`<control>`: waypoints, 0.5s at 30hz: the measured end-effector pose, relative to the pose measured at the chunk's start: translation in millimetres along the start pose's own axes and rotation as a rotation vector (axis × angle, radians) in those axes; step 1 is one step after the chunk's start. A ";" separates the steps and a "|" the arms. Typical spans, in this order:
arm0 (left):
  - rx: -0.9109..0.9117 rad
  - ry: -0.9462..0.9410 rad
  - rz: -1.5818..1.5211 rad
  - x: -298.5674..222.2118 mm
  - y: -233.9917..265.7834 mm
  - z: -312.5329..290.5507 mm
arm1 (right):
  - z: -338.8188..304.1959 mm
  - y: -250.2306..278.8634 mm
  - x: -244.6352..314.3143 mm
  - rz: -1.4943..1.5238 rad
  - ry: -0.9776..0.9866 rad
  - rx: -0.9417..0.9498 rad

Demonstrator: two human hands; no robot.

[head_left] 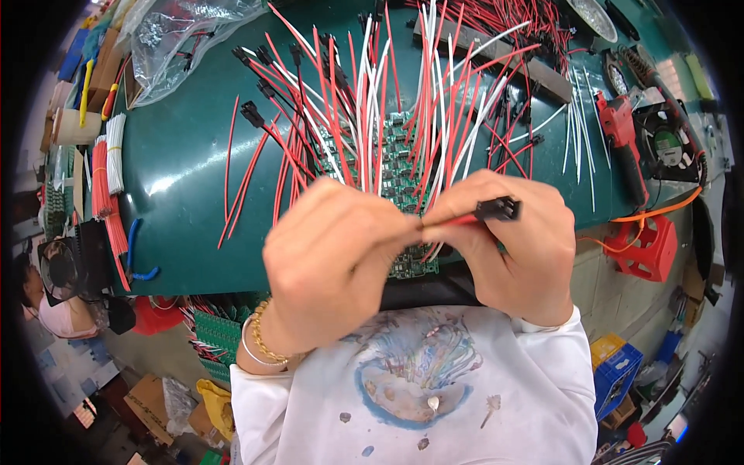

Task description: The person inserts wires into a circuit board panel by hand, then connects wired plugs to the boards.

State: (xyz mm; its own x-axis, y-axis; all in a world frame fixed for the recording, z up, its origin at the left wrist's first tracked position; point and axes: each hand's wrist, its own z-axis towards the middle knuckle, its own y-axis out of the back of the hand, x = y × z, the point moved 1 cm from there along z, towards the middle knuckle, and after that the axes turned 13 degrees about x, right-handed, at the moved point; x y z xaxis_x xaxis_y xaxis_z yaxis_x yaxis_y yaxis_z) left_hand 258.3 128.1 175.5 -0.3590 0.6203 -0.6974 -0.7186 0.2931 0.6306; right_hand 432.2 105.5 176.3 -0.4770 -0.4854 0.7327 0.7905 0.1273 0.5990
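Observation:
My left hand (333,256) and my right hand (519,240) meet fingertip to fingertip over the near edge of the table, both closed in a pinch. A wire lead with a black plug connector (497,208) lies across my right hand's fingers, its red wire running toward the left fingertips. The pinched wire ends are mostly hidden by the fingers. Beneath and beyond my hands lies a panel of green circuit boards (399,167). Many red and white wires (360,116) stand up from it, and black-plugged leads (252,115) fan out at its left.
A grey metal bar (504,62) lies behind the boards, near a heap of red leads (527,23). At right are loose white wires (577,124), a red-handled tool (620,139) and a fan (665,143). Bundled wires (101,178) line the left edge; a clear plastic bag (182,54) lies far left.

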 end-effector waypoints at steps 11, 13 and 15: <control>-0.041 0.145 0.128 10.8 -0.7 -6.1 | 4.7 -19.9 -15.2 -0.055 0.043 -0.108; -0.038 0.148 0.129 11.8 -1.4 -6.4 | 4.6 -22.5 -16.7 -0.048 0.036 -0.108; -0.032 0.163 0.116 13.3 -2.0 -7.1 | 4.9 -24.8 -18.2 -0.040 0.032 -0.107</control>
State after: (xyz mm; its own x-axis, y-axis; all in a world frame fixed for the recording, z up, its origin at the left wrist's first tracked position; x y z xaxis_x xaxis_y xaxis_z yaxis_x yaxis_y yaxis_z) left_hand 250.8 130.5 162.5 -0.5304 0.5222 -0.6678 -0.6840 0.2018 0.7011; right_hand 419.4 115.4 149.6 -0.4980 -0.5161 0.6969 0.8081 0.0153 0.5888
